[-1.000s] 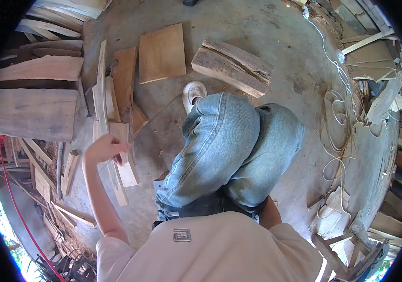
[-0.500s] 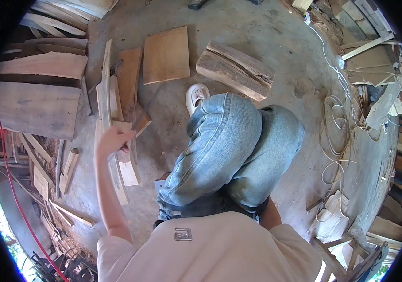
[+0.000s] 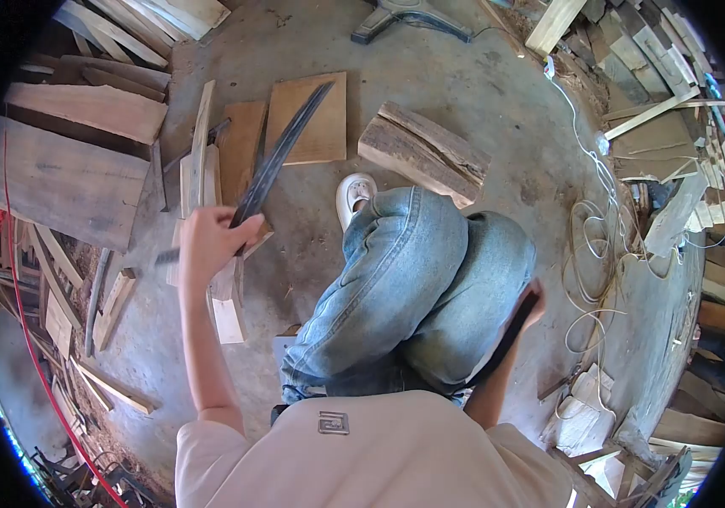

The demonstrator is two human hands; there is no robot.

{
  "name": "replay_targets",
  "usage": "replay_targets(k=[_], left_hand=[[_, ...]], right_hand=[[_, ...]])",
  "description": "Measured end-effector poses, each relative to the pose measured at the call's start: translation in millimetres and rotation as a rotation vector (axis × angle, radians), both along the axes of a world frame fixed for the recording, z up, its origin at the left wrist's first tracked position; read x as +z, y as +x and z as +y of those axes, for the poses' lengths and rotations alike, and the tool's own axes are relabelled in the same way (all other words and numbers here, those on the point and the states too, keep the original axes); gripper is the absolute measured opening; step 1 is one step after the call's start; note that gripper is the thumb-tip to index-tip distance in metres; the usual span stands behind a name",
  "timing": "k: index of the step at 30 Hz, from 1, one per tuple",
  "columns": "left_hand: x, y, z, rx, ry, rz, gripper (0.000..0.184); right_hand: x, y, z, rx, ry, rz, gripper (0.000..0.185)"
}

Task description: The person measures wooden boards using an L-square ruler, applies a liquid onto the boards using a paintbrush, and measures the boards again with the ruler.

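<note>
My left hand [image 3: 210,241] is closed round a long, dark, blade-like strip [image 3: 279,157], which is slightly curved and narrows to a point away from me. A blurred grey end sticks out on the other side of the fist. Below it stand pale wooden boards [image 3: 227,317]. My right hand [image 3: 535,308], beside my right knee, is closed at a narrow black strip [image 3: 506,347] that slants back along the forearm. Its fingers are partly hidden, and the strip's lower end passes out of sight near my leg.
A square board [image 3: 316,118] and a split timber block [image 3: 424,152] lie on the concrete floor ahead. Planks [image 3: 66,182] are stacked at left, near a red cord [image 3: 19,296]. Coiled pale cable [image 3: 595,254] lies at right. A dark stand base [image 3: 409,19] is at the far edge.
The dark blade-like strip now shows broadside in my left hand, where only a faint thin line showed before. My right hand has come out from behind my leg with the black strip.
</note>
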State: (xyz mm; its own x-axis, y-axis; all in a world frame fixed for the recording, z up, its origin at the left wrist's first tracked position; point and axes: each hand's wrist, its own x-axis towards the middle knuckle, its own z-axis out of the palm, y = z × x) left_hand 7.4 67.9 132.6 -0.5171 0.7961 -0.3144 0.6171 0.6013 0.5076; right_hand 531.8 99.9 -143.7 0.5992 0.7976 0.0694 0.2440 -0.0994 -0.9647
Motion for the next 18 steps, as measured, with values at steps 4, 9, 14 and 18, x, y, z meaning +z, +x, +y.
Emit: replay_targets(k=[4, 9, 14, 18], left_hand=[[17, 29, 19, -0.141, 0.341, -0.133, 0.022], [36, 53, 34, -0.476, 0.635, -0.046, 0.030], [48, 51, 54, -0.913, 0.924, 0.027, 0.029], [53, 57, 63, -1.181, 0.989, 0.176, 0.035]], right_hand=[[186, -78, 61, 0.053, 0.270, 0.051, 0.021], [303, -150, 78, 0.425, 0.608, -0.393, 0.027], [378, -209, 60, 0.781, 0.636, -1.251, 0.075], [378, -224, 70, 0.903, 0.462, -1.499, 0.080]])
